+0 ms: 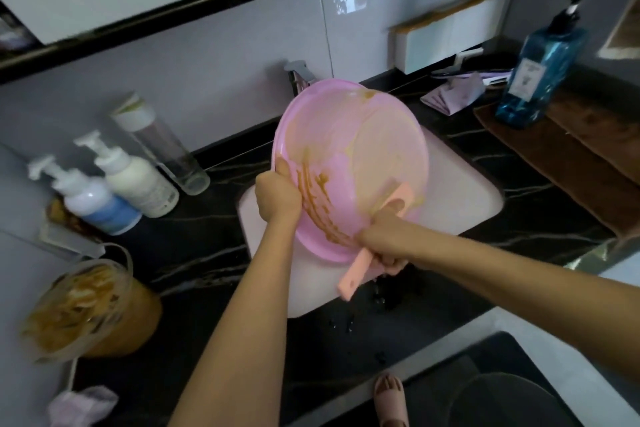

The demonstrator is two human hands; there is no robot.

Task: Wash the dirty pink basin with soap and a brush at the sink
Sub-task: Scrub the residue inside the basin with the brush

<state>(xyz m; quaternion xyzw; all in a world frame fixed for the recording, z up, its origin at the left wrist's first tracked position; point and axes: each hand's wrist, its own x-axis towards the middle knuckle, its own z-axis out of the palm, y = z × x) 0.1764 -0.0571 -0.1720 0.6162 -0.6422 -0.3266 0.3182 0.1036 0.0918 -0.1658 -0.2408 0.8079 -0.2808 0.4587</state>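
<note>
My left hand (pixel 277 196) is gripping the near-left rim of the pink basin (pixel 349 166), tilting it over the sink (pixel 460 204). My right hand (pixel 382 248) is closing around the brush (pixel 356 276), its head lying inside the basin just beyond my knuckles; open sink is lying to its right.

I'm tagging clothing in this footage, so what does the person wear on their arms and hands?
Nothing is visible on them. Both forearms are bare as far up as the picture shows, with no sleeve edge in view. The left hand and the right hand have no gloves, and no watch, bracelet or ring can be made out, though the picture is somewhat blurred.
</note>
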